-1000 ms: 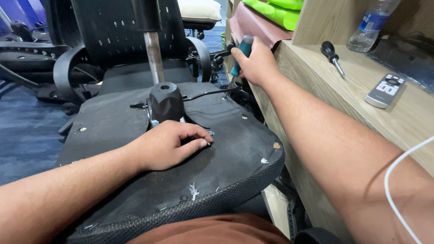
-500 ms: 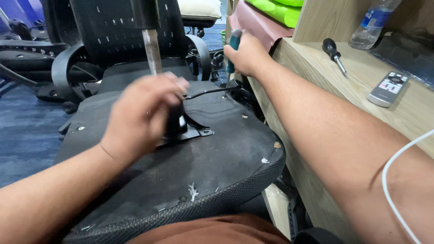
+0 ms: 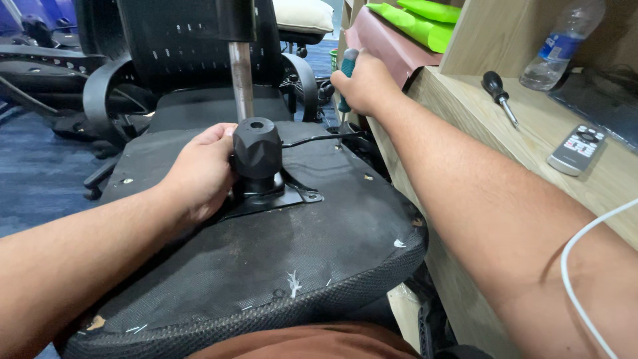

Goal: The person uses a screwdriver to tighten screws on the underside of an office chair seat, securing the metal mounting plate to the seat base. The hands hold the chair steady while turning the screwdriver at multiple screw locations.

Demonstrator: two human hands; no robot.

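Chair seat (image 3: 279, 266) lies upturned at 6 o'clock, black knob (image 3: 256, 147) at centre. Left hand (image 3: 199, 174) cups the knob's side (fingers curled). Right hand (image 3: 362, 83), at 1 o'clock, grips a green-handled screwdriver (image 3: 347, 66) in a fist.

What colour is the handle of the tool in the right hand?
Teal-green handle, gripped by the right hand; head view.
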